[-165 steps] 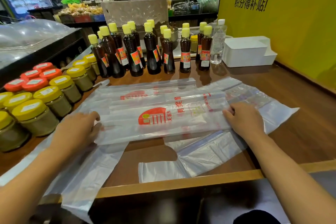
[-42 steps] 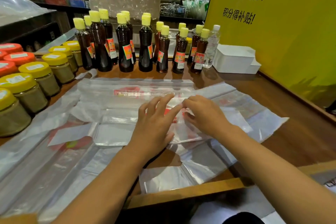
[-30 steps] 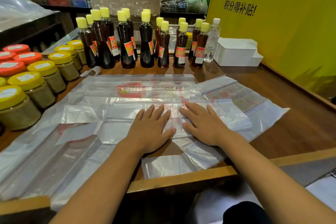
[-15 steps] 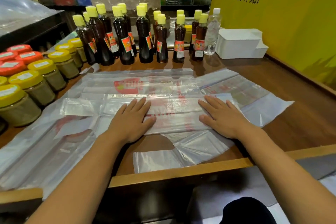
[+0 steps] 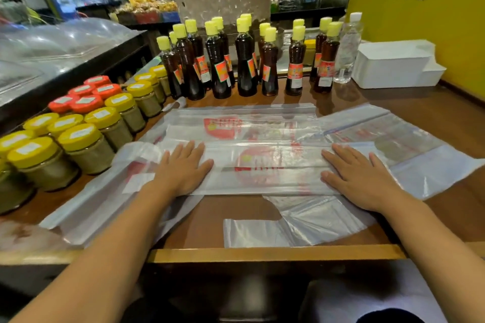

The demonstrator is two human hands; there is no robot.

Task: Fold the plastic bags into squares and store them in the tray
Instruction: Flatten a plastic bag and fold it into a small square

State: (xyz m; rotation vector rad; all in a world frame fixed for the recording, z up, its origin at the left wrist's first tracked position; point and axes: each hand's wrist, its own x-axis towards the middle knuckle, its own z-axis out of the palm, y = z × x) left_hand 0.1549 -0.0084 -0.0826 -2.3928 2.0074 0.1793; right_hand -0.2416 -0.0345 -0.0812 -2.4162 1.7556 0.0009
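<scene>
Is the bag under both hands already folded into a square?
No. The bag is a long folded strip, pressed flat by left hand and right hand.

Plastic bags (image 5: 262,165), centre of frame: translucent white, red printed logo and lettering. Tray (image 5: 393,65), upper right: plain white. Bottles (image 5: 244,60), upper centre: dark brown, pale yellow caps, red-orange labels. One bottle (image 5: 347,47) at right of the row: clear, white cap. Jars (image 5: 86,144), left: olive-green contents, yellow lids with white stickers; a rear group (image 5: 84,94) has red-orange lids. Countertop (image 5: 236,220): reddish-brown wood, lighter tan front edge. Wall (image 5: 420,8), upper right: yellow, black characters.
</scene>
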